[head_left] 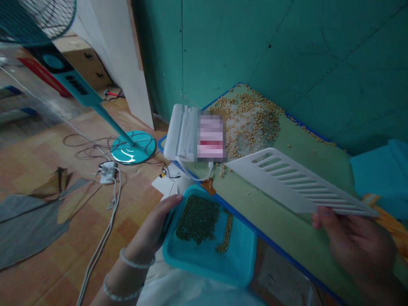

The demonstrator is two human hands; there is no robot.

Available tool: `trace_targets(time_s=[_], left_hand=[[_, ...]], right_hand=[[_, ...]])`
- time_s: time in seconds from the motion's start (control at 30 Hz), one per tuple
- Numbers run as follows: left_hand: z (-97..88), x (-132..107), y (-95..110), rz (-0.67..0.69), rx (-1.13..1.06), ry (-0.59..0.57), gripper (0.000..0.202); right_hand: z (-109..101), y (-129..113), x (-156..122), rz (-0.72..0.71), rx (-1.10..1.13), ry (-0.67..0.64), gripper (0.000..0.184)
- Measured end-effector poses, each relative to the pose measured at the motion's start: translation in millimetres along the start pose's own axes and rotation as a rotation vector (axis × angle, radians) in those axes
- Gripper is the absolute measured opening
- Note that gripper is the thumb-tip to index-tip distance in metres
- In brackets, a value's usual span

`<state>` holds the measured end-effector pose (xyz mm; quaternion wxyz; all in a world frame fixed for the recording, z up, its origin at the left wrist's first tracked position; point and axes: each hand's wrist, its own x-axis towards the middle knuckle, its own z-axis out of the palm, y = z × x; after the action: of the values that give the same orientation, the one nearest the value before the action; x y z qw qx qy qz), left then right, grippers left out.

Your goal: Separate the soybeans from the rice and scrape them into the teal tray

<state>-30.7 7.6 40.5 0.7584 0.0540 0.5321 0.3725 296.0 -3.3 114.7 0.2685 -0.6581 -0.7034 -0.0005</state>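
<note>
My left hand [164, 216] grips the left side of a turquoise plastic tray [223, 272] below the table's front edge. Small dark green beans [197, 219] lie in the tray, along with a strip of yellowish beans [227, 233]. In my right hand [353, 242] is a white plastic scraper [280, 178] with slanted slots, pinched at its near end and tilted over the tabletop. Beyond the scraper's far tip, tan beans [245, 100] and whitish grains [248, 136] are spread on the green table [318, 170].
A white device with a blurred screen [181, 134] and a cable stands at the table's left corner. To the left are a standing fan [95, 102], a power strip [108, 172] and loose cords on the floor. A blue folded item [382, 174] lies at the right by the green wall.
</note>
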Motion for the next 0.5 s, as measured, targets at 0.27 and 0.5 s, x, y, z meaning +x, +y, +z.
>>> trace_targets(time_s=[0.27, 0.5], left_hand=[[-8.4, 2, 18, -0.012, 0.089, 0.084, 0.037], [0.8, -3, 19, -0.021, 0.050, -0.027, 0.022]], right_hand=[[3, 0, 5, -0.224, -0.026, -0.075, 0.019], [4, -3, 8, -0.211, -0.040, -0.041, 0.024]])
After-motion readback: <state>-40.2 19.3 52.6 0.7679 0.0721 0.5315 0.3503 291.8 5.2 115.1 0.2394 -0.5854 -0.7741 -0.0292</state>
